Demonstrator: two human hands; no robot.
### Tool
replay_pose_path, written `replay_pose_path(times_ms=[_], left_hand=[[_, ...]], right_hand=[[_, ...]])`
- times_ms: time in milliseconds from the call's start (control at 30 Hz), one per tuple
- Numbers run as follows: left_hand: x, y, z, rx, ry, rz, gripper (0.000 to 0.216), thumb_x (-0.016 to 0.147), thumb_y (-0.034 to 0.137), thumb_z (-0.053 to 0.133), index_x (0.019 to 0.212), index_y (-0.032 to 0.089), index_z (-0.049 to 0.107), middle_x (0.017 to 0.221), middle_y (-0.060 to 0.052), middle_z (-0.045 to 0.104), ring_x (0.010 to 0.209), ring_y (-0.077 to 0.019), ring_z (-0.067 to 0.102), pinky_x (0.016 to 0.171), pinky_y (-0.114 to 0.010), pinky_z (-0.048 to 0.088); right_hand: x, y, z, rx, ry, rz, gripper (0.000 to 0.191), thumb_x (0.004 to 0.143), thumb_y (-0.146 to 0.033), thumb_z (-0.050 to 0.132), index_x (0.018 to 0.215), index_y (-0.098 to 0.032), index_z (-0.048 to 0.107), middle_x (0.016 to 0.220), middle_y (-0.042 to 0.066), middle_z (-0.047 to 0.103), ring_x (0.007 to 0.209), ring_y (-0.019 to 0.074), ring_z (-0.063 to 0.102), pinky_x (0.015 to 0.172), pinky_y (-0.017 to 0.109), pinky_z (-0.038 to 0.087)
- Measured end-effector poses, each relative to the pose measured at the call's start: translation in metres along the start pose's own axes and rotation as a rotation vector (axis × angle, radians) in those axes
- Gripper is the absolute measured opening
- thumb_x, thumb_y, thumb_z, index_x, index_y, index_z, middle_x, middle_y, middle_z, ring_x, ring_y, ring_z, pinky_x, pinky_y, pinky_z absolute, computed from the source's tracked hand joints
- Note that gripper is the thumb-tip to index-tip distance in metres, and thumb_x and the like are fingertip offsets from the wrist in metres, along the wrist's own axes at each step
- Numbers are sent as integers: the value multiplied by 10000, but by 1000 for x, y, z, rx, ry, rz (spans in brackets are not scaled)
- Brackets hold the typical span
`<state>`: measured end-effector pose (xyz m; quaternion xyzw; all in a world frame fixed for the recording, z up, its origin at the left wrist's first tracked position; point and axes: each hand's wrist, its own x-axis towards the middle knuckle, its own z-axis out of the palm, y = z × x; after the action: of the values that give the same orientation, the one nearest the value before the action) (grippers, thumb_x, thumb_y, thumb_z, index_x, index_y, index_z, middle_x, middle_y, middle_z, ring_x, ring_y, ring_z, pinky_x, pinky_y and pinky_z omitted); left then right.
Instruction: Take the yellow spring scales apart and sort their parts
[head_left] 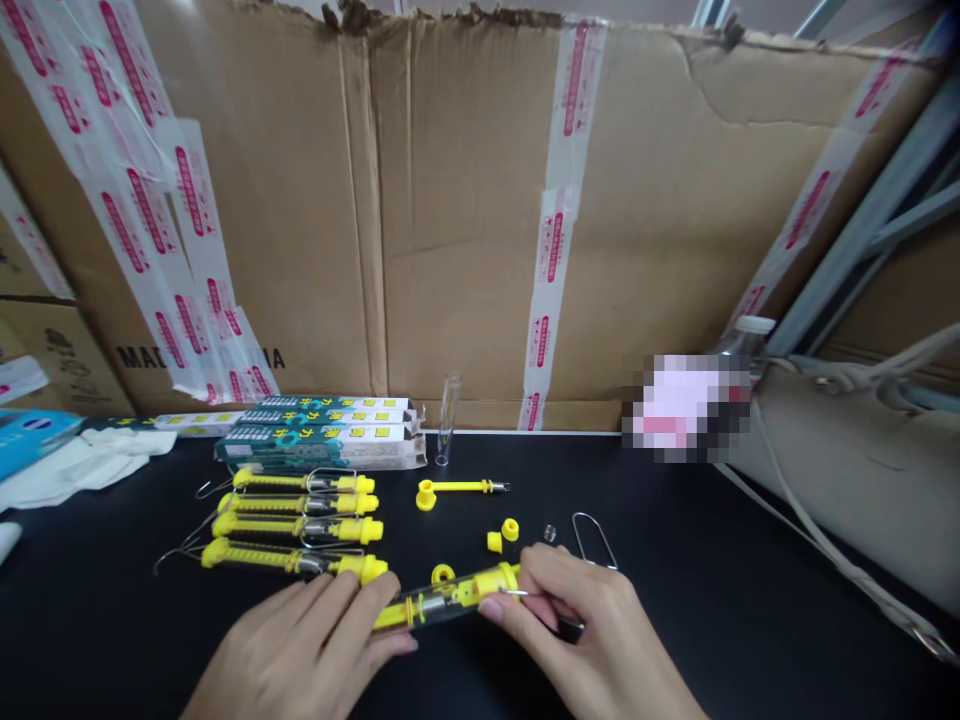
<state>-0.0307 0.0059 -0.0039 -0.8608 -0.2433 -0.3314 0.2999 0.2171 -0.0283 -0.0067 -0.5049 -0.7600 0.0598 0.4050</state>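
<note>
Near the front of the black table, a clear tubular spring scale lies level between my two hands, with yellow parts and a metal spring inside. My left hand is wrapped round its left end. Closed at the yellow right end, my right hand also pinches a thin metal wire; a dark object beneath those fingers is mostly hidden. Just beyond the tube sits a yellow ring cap. Two small yellow caps, a small coil and a bent wire loop lie past my right hand.
Several assembled spring scales lie in a row at left, before stacked boxes. A glass tube stands near a yellow rod. Cardboard walls the back. A grey bag is at right, white tissues at left.
</note>
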Motion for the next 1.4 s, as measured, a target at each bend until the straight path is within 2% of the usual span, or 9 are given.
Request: replay_pose_path(times_ms=[500,700,800,867,967,1033,1100,1167,1400], left_hand=[[6,-6,-8,-16,-61,84,422,1092,224,313,924,189,699,626,52,703,502,-92,674,487,-219,500],[-1,-3,0,1,-161,23,431,1091,268,309,854,216,665,594,58,659,432,-120,643,424,-276,456],[-1,-4,2,-16,-151,-23,430,1091,281,304,827,216,637,603,58,663,427,-124,641,424,-284,448],[0,-4,2,-18,-117,-49,398,1090,283,319,843,211,622,626,58,683,444,-121,654,439,-280,449],[-1,-5,2,-21,-88,-69,342,1088,291,345,880,208,603,655,57,706,477,-121,675,470,-279,460],[-1,-5,2,-32,-82,-74,324,1087,295,354,891,207,596,658,56,709,484,-123,678,481,-285,464],[-1,-4,3,-47,-82,-82,319,1086,299,359,891,206,593,650,59,704,473,-125,671,478,-293,462],[-1,-4,4,-58,-84,-80,311,1085,293,363,894,205,592,663,56,709,482,-129,677,473,-302,458],[-2,-3,3,-87,-84,-78,296,1082,279,366,900,206,588,673,53,713,498,-130,687,458,-299,445]], right_hand=[[-2,-2,0,136,-111,105,573,980,-490,554,609,-234,201,529,-78,304,468,95,303,440,239,240],[-1,9,-6,89,114,110,597,952,-389,594,642,-239,107,557,-89,163,501,100,163,520,241,336],[4,14,-15,92,162,207,612,915,-450,633,644,-255,120,575,-84,174,517,109,185,458,236,274],[9,15,-23,77,120,218,607,883,-486,675,627,-258,173,574,-84,221,513,108,237,441,232,249],[18,19,-39,41,16,97,475,885,-483,691,643,-243,361,598,-73,390,525,117,369,475,227,318],[24,27,-53,37,-78,35,318,994,-412,550,738,-231,505,680,-36,525,585,135,478,534,231,390],[29,40,-67,14,-120,-6,325,1059,-327,415,795,-227,577,775,1,597,678,152,562,636,253,449],[33,56,-79,-31,-155,-36,322,1052,-320,448,805,-227,633,876,29,624,797,176,613,735,284,482],[32,90,-89,-81,-390,-32,340,1007,-387,556,773,-276,777,990,48,585,815,174,672,758,307,564]])
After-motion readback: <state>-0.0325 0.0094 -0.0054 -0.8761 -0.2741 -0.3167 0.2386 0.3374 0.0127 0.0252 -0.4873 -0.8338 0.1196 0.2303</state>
